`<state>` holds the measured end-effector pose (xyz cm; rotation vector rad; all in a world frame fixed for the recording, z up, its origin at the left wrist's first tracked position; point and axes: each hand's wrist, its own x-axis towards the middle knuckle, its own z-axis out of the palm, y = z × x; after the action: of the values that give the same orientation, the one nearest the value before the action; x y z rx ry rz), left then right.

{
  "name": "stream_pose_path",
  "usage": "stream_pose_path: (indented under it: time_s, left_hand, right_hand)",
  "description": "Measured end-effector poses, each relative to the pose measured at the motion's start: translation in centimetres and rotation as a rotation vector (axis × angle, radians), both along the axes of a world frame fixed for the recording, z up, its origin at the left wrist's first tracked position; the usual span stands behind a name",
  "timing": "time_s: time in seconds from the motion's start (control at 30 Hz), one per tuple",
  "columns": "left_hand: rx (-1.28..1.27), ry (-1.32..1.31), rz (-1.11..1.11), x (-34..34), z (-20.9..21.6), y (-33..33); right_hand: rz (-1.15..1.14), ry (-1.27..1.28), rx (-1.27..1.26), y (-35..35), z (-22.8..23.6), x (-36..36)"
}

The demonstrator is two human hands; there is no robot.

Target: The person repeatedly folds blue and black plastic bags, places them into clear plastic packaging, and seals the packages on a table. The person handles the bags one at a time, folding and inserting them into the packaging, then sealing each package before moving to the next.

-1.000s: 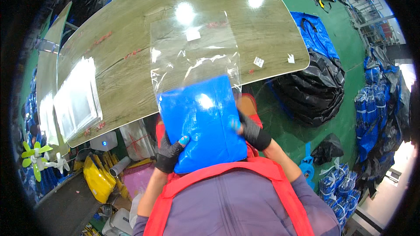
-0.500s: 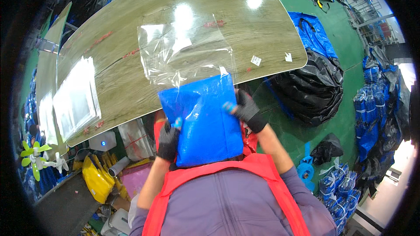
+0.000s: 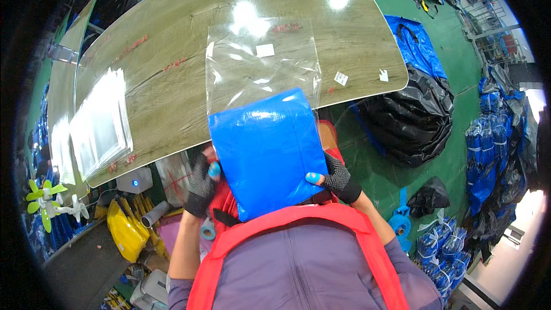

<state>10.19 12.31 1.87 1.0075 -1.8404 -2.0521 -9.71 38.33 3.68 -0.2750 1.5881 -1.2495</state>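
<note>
Near eight o'clock we count one green-bladed fan [image 3: 47, 198]; centre, one blue packet [image 3: 267, 149], one clear bag [image 3: 287, 72] reaching toward twelve. Packet lies between our left hand [image 3: 201, 181], just beside it, contact unclear, and our right hand [image 3: 338, 177], clamped on its four-o'clock edge; hands apart. Wood-grain table [image 3: 166, 100] beyond, green floor [image 3: 450, 46] at two.

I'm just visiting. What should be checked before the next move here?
1. Right hand on the blue folded sheet: ok, thumb on top near its right edge.
2. Left hand on that sheet: not ok, it looks just off the left edge.
3. Clear plastic bag reaching onto the table: ok.
4. Sheet fully inside the bag: cannot tell.
5. White square outside the bag's outline: not ok, it shows within.
</note>
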Motion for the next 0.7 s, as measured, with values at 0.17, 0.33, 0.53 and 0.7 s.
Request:
stream_pose_path:
  time_s: [0.17,0.33,0.53,0.7]
  left_hand:
    - [-0.484,-0.1,-0.064,-1.2,-1.7,-2.0]
    - [-0.653,-0.068,0.022,0.8,-2.3,1.3]
    - [-0.085,0.19,-0.048,0.7,-0.9,-0.7]
    - [0.02,0.032,-0.144,0.0,0.6,0.1]
  right_hand:
    - [-0.048,0.033,-0.099,0.4,0.0,0.5]
    - [-0.051,0.106,-0.032,0.6,-0.5,1.3]
    - [-0.063,0.031,-0.035,-0.4,1.2,2.6]
    - [0.261,-0.014,-0.066,-0.1,2.8,2.5]
